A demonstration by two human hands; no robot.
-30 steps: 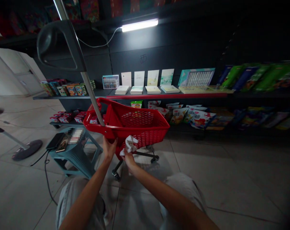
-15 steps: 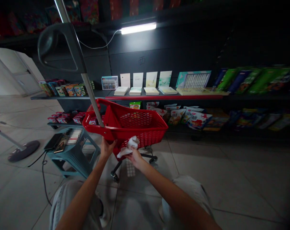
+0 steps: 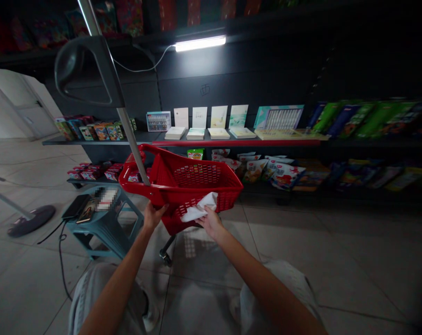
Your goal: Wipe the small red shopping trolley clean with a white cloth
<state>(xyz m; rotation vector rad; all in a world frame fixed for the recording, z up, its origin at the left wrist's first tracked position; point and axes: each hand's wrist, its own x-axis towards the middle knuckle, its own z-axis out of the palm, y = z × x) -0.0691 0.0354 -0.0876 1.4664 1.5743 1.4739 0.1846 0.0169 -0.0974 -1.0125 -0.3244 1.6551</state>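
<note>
A small red plastic shopping cart (image 3: pixel 193 190) stands in front of me, with a perforated basket and a metal pole rising from its handle end. My left hand (image 3: pixel 153 217) grips the cart's body below the handle, thumb laid against the red side and the other fingers partly hidden. A crumpled white cloth or tissue (image 3: pixel 197 210) is pinched in my right hand (image 3: pixel 210 223), which presses it against the holed side of the basket. Beneath the cart a black caster (image 3: pixel 165 257) shows.
At left, a blue-grey plastic stool (image 3: pixel 102 232) carries a dark device and booklets. A round stand base (image 3: pixel 33 219) is farther left, with a cable on the floor. Behind the cart, a dark shelf (image 3: pixel 239 143) holds books, boxes and snack bags under a lit tube (image 3: pixel 200 43).
My right hand has slid the white cloth right and slightly up along the basket's side, spreading it out more. My left hand stays at the same place on the cart.
</note>
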